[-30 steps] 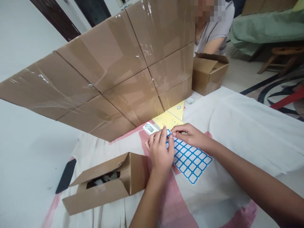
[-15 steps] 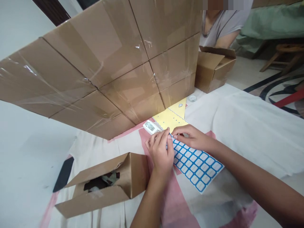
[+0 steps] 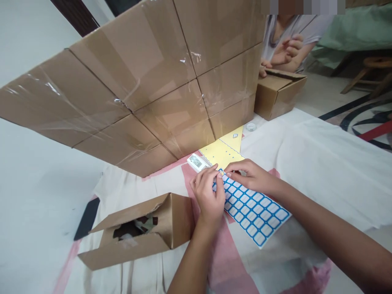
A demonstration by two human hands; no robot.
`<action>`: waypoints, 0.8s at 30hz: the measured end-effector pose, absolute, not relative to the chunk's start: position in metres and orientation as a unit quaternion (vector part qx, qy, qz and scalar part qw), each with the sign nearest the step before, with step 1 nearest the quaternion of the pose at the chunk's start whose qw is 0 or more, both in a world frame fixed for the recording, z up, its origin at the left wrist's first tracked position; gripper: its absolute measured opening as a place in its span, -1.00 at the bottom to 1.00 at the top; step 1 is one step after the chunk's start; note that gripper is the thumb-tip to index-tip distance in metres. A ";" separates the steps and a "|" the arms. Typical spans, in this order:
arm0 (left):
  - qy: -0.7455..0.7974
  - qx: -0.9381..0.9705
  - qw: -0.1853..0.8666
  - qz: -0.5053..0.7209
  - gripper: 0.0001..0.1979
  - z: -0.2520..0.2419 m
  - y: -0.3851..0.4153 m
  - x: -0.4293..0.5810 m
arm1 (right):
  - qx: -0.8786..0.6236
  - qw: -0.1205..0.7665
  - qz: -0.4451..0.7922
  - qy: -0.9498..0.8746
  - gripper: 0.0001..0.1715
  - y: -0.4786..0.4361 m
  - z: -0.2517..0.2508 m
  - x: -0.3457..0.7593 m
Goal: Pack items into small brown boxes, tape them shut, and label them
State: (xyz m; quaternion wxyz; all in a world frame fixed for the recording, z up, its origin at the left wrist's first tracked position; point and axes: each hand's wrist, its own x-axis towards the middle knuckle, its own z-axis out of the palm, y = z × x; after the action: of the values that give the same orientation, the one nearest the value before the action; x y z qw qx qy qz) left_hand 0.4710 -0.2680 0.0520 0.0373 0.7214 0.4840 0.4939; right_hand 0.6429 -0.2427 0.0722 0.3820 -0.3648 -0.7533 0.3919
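Observation:
A sheet of blue-bordered white label stickers [image 3: 254,210] slants across the cloth in front of me. My left hand [image 3: 210,190] is closed on its far left corner, thumb on top and fingers curled. At the same far end, my right hand [image 3: 248,175] pinches the sheet's edge with thumb and forefinger. Just beyond the fingertips lies a yellow paper [image 3: 223,153] with small blue marks. A small white device with a grey display [image 3: 197,162] rests beside my left fingers.
A tall wall of taped cardboard boxes [image 3: 165,81] stands behind. An open carton [image 3: 180,216] with things inside sits at left, near a black flat object [image 3: 87,219]. Beyond the wall, another person's hand [image 3: 288,51] is over a second carton [image 3: 281,94]. A clear tape roll [image 3: 251,127] lies nearby.
The other person's hands have come into view above the far carton, whose flaps are now lower. My hands stay at the sheet's far end. The view has shifted slightly.

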 end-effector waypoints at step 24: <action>0.427 0.792 -0.152 0.409 -0.78 0.136 -0.396 0.218 | -0.228 0.351 0.222 -0.881 -0.60 -0.288 0.142 0.487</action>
State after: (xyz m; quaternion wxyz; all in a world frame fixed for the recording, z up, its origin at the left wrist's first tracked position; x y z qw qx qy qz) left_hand 0.2184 -0.3964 0.1364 -0.1516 0.7920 0.4274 0.4088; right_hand 0.4871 -0.2880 0.1425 0.3509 -0.2281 -0.8807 0.2219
